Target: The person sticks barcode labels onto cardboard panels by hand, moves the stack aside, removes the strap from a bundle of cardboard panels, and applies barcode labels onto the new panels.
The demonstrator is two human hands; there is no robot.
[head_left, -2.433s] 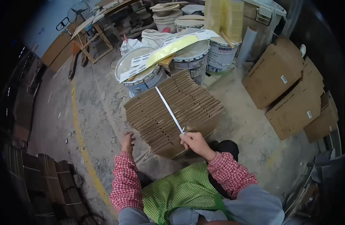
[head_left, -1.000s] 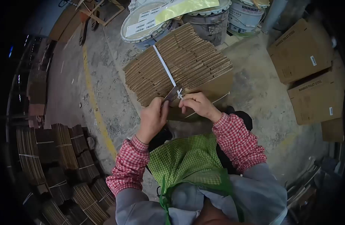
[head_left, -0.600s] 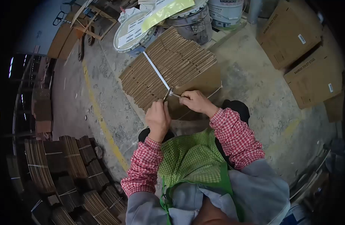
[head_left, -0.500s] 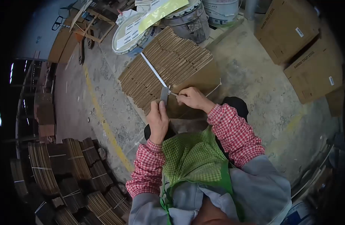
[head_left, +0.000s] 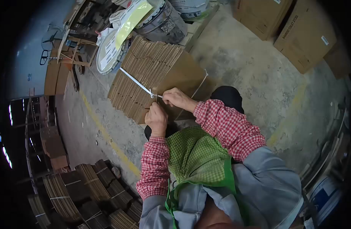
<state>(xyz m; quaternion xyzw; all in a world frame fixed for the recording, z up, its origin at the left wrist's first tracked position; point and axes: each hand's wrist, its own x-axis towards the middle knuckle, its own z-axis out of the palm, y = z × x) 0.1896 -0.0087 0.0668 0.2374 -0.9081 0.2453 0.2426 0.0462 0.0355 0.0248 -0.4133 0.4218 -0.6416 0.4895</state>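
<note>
A bundle of flattened cardboard (head_left: pixel 145 65) stands before me, its folded edges facing up. White strapping (head_left: pixel 137 82) crosses it and ends in a small knot at the front. My right hand (head_left: pixel 177 98) is closed on the strap just right of that knot, fingertips pinched against the cardboard's side. Below the knot, my left hand (head_left: pixel 156 119) is curled into a fist. A thin sliver sticks up from it, apparently the edge of the flat grey piece; most of it is hidden by the fingers. Another length of strap runs down the bundle's right side.
Paint buckets (head_left: pixel 164 24) stand behind the bundle, one with label sheets on its lid (head_left: pixel 106 57). Printed cartons (head_left: pixel 305 38) are at upper right. More strapped cardboard bundles (head_left: pixel 63 194) lie at lower left. A yellow line (head_left: pixel 106 137) marks the concrete floor.
The view has shifted, so the bundle appears further left. My left hand has turned; the flat grey piece, broad side visible before, now barely shows. My right hand has come closer to the left.
</note>
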